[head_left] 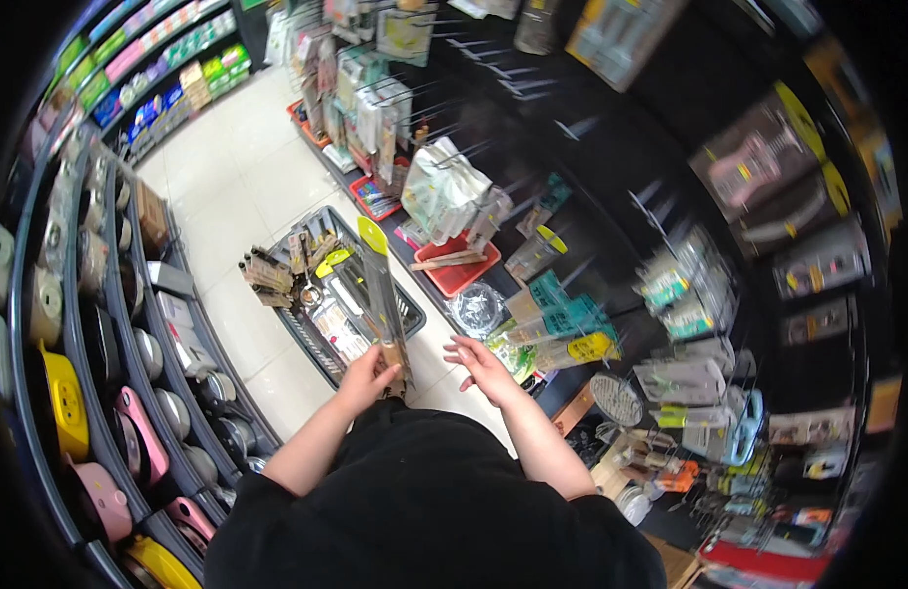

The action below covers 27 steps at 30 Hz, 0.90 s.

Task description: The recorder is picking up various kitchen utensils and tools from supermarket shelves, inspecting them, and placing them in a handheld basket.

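Observation:
My left hand (370,377) is closed around the lower end of a long packaged item (384,309) in clear plastic with a yellow-green top. What the package contains is too blurred to tell. To its right, my right hand (483,368) holds nothing, and its fingers are spread. Beyond my left hand a dark plastic basket (417,324) stands on the tiled floor. It holds several packaged goods, among them a yellow-green topped package (336,261) and a bundle of carded, dark-handled items (266,278) leaning over its left edge.
Shelves with pans and lids, including a yellow pan (65,405), line the left. On the right, a dark hook wall carries packaged utensils and a round grater or strainer (616,400). A red tray (460,276) sits on the low ledge beside the basket. Packaged goods fill far shelves (166,59).

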Each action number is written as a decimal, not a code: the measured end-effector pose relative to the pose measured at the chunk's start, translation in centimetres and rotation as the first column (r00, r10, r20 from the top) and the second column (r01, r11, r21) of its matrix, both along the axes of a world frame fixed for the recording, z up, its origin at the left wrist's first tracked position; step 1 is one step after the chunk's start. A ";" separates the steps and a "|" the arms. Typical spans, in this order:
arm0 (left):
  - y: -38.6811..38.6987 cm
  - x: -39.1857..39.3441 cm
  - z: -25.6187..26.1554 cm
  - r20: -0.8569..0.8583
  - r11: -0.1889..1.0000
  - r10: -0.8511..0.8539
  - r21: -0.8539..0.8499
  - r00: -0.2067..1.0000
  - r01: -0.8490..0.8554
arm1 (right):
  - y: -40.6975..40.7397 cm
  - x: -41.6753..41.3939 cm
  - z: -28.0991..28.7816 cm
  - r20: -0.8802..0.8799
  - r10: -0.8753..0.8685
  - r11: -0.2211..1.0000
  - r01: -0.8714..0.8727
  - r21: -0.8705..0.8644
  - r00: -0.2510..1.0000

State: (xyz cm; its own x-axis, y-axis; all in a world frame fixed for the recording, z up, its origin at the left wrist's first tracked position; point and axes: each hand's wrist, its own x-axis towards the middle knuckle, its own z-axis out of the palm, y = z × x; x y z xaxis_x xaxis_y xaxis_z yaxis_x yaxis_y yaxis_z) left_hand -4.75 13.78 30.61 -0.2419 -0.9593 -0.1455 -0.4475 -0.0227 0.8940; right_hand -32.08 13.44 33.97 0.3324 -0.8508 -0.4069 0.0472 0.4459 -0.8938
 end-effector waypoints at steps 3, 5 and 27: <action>2.2 -4.6 2.1 0.040 0.989 -0.133 -0.064 0.990 0.135 | 2.0 -1.0 5.3 0.092 -0.020 0.965 0.044 -0.257 0.996; 3.3 -7.5 2.9 0.099 0.975 -0.172 -0.124 0.980 0.184 | 4.1 -2.5 7.7 0.140 -0.057 0.919 0.107 -0.380 0.989; 10.7 -24.7 7.6 -0.249 0.936 -0.332 -0.206 0.910 0.286 | 20.9 -16.2 2.7 0.059 -0.640 0.723 0.626 -0.293 0.766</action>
